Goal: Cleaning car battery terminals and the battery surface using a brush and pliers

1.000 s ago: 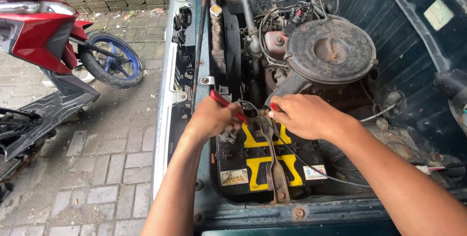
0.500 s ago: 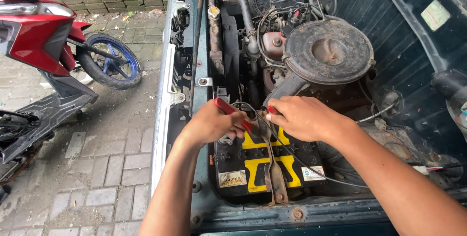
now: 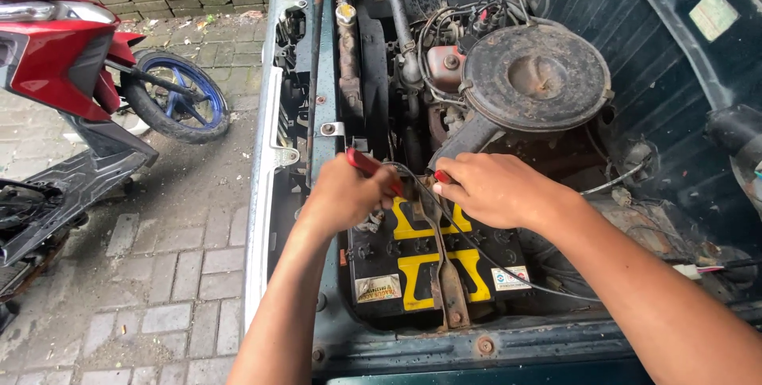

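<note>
Leaning over the engine bay, the person has both hands at the far end of the battery [image 3: 429, 266], which sits low in the bay, black with yellow bands, under a rusty hold-down bar [image 3: 446, 282]. The left hand [image 3: 349, 194] is clenched around a red-handled tool [image 3: 367, 165], whose handle sticks out above the fist toward the radiator side. The right hand [image 3: 496, 188] is closed on another red-tipped tool [image 3: 442, 177]; only its red end shows past the fingers. The hands are just beside each other, near touching. A thin cable [image 3: 476, 250] runs across the battery top. Behind sits the round air cleaner [image 3: 536, 77]. A red scooter [image 3: 55, 51] stands well apart on the paving.
</note>
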